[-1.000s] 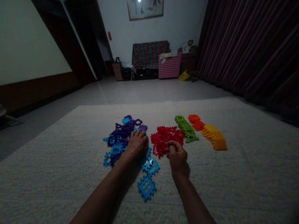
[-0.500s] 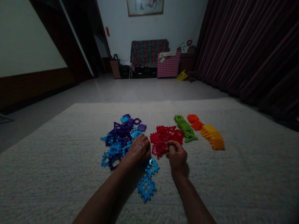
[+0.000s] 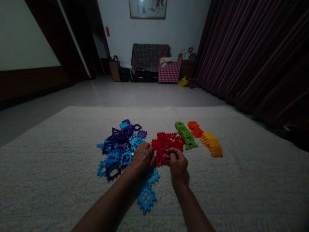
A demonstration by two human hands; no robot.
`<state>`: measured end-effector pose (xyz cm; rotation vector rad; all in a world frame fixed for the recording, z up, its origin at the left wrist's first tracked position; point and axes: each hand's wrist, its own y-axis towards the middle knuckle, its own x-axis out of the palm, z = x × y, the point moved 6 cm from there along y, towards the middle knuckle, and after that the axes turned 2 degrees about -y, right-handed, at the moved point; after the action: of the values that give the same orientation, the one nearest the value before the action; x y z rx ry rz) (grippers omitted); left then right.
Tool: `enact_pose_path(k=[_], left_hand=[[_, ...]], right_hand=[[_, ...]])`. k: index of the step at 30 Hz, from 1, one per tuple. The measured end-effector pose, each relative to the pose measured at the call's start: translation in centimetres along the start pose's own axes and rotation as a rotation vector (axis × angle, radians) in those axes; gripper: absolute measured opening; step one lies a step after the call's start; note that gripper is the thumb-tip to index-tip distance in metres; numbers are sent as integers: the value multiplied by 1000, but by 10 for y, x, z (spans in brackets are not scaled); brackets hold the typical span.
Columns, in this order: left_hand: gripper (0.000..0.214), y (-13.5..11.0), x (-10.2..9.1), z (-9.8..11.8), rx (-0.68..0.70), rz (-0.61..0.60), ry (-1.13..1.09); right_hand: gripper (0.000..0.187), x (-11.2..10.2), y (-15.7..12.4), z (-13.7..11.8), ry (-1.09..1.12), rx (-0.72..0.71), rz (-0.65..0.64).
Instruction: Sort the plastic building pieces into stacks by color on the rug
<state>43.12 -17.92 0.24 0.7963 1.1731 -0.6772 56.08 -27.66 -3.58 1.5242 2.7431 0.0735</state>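
My left hand point(image 3: 144, 157) is curled, knuckles up, between the blue pile and the red pile. Its fingertips are hidden, so what it grips does not show. My right hand point(image 3: 178, 163) has thumb and forefinger pinched on the near edge of a red interlocking plastic piece point(image 3: 161, 157). More red pieces point(image 3: 166, 140) lie just beyond it, overlapping. Loose purple pieces point(image 3: 122, 137) and light blue pieces point(image 3: 113, 157) are heaped left of my left hand. A blue window-shaped piece point(image 3: 146, 198) lies below that hand, touching another blue piece point(image 3: 154, 176).
Right of the red pieces lie an overlapping row of green pieces point(image 3: 185, 134), some orange pieces point(image 3: 195, 129) and a fanned row of yellow pieces point(image 3: 212, 144). All rest on a pale quilted mat point(image 3: 241, 187). Tiled floor point(image 3: 149, 95) stretches beyond it towards covered furniture point(image 3: 151, 58).
The whole view has shifted slightly, moving the scene a little left and down. Both hands keep nearly the same places and grips beside the red pieces.
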Motion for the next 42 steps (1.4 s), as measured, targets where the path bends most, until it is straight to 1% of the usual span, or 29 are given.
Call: enact_pose_path(k=[5,9,15,20,25,29,36,42], left_hand=[[18,4,0,-2,-34,38,-63],[18,7,0,-3,-40,51,-95],[24,10,6,-7,-113,73,-91],[26,12,9,-5,-117,72,-71],[27,13,10,-4,-128,71,-60],[27,13,10,-3,-155,46,-78],[25,12,6,-2,-172,11,-91],[24,11,7,-4,-161,42,-115]], right_hand=[[19,0,-2,-4,15,-36,-8],[20,0,-3,-5,-2,-37,3],[20,0,-2,-2,-26,-56,11],[20,-2,-1,-1,-51,-116,12],[21,-2,-5,-9,-117,-160,-11],[21,-2,-8,-12,-133,-144,-18],[19,-3,-11,-4,-182,-166,-51],[17,0,-13,-6,-170,-164,-46]])
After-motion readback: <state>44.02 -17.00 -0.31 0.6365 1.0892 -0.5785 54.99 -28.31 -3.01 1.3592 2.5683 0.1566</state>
